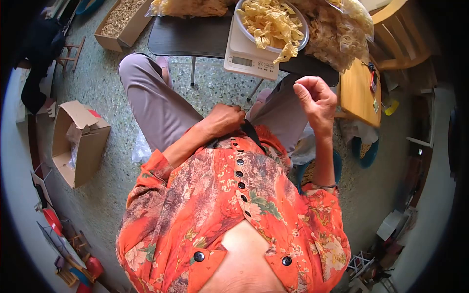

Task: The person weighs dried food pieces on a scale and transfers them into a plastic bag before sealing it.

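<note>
My left hand (224,119) rests at my waist, fingers curled in, beside a black strap (250,132) on my lap. Whether it grips anything is hidden. Raised above my right thigh, my right hand (317,100) is closed, its thumb pressed to the curled fingers; nothing shows in it. Just beyond it stands a white digital kitchen scale (251,61) on a dark folding table (185,36). The scale carries a white bowl (238,30) heaped with pale yellow dried strips (271,24), some hanging over its rim.
Clear plastic bags of similar strips (337,36) lie around the bowl. A wooden stool (359,95) with a red object (373,82) stands to the right. Left on the floor are an open carton (85,146) and a box of brown pieces (119,24). A blue basin (337,168) is by my right leg.
</note>
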A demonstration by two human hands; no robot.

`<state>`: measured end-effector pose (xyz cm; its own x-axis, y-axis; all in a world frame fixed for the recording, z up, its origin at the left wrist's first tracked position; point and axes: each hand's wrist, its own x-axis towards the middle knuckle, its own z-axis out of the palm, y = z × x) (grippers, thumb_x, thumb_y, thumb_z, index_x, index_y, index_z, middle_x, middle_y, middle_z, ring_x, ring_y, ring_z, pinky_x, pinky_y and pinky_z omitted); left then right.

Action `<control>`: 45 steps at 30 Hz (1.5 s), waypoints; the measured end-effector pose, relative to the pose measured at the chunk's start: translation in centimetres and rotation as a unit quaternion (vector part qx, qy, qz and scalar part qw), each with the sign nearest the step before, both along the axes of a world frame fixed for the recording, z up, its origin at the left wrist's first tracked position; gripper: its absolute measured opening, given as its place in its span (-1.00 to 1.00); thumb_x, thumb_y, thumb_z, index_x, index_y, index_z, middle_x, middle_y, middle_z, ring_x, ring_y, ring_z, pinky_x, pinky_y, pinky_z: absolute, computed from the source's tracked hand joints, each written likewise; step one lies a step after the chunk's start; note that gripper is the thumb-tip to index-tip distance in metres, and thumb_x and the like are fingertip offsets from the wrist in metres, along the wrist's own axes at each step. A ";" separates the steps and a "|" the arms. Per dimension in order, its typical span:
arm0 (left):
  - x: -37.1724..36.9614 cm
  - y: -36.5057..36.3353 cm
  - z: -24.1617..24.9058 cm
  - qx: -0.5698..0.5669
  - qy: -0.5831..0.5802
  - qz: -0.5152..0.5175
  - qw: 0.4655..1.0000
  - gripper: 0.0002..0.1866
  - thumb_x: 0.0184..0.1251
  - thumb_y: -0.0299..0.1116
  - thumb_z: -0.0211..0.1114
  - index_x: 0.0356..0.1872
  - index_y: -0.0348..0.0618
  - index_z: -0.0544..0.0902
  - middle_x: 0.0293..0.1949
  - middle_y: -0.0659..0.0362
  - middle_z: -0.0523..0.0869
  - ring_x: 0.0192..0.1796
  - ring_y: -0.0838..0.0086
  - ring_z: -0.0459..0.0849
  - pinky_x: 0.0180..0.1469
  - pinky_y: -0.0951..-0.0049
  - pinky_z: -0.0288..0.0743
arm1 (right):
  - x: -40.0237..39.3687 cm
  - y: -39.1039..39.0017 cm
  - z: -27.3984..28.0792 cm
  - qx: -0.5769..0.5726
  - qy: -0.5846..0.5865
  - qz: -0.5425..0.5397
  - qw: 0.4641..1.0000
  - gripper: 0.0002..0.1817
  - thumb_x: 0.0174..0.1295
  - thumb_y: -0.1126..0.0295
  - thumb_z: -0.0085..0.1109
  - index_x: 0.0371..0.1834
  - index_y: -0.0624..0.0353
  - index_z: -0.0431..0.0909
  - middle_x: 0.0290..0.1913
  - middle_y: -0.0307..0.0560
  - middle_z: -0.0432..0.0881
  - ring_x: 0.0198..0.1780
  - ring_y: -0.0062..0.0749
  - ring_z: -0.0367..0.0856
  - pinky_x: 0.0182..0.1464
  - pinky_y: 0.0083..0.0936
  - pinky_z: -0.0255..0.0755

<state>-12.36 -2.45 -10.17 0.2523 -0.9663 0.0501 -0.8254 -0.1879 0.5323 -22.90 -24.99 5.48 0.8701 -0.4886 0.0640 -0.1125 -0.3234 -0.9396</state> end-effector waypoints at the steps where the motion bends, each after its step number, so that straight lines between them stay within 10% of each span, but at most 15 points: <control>1: 0.1 0.3 -0.4 0.013 0.012 -0.013 1.000 -0.70 0.33 -0.13 0.38 -0.33 -0.18 0.62 -0.30 0.03 0.68 -0.29 0.04 0.74 -0.29 0.09 0.62 | 0.1 1.0 0.1 0.015 -0.012 0.003 1.000 -0.88 0.33 0.47 0.41 -0.15 0.23 0.68 -0.28 -0.35 0.68 -0.25 -0.76 0.59 -0.14 -0.74 0.51; 11: 1.9 0.5 -4.3 0.087 0.035 0.039 0.995 -0.70 0.34 -0.12 0.33 -0.23 -0.19 0.67 -0.25 -0.01 0.71 -0.24 0.01 0.76 -0.23 0.04 0.61 | 0.7 7.6 -5.1 0.301 0.066 0.023 0.951 -0.90 0.36 0.48 0.38 -0.15 0.24 0.67 -0.39 -0.38 0.64 -0.44 -0.81 0.48 -0.41 -0.78 0.37; 24: 2.4 -0.1 -3.9 0.102 0.025 0.033 0.994 -0.74 0.30 -0.20 0.39 -0.16 -0.16 0.67 -0.18 0.01 0.75 -0.16 0.01 0.77 -0.19 0.05 0.63 | 4.9 -0.8 2.7 -0.220 -0.115 -0.030 0.968 -0.90 0.21 0.54 0.47 -0.28 0.25 0.70 -0.37 -0.21 0.63 -0.42 -0.62 0.55 -0.34 -0.63 0.45; 45: 2.0 -0.3 -1.7 -0.080 0.022 0.018 0.996 -0.88 0.34 -0.32 0.36 -0.32 -0.13 0.67 -0.38 0.02 0.69 -0.33 -0.01 0.71 -0.32 0.05 0.59 | 9.0 -2.4 4.4 -0.326 -0.070 -0.070 0.940 -0.73 0.14 0.22 0.51 -0.26 0.14 0.69 -0.40 -0.06 0.65 -0.39 -0.21 0.69 -0.29 -0.29 0.54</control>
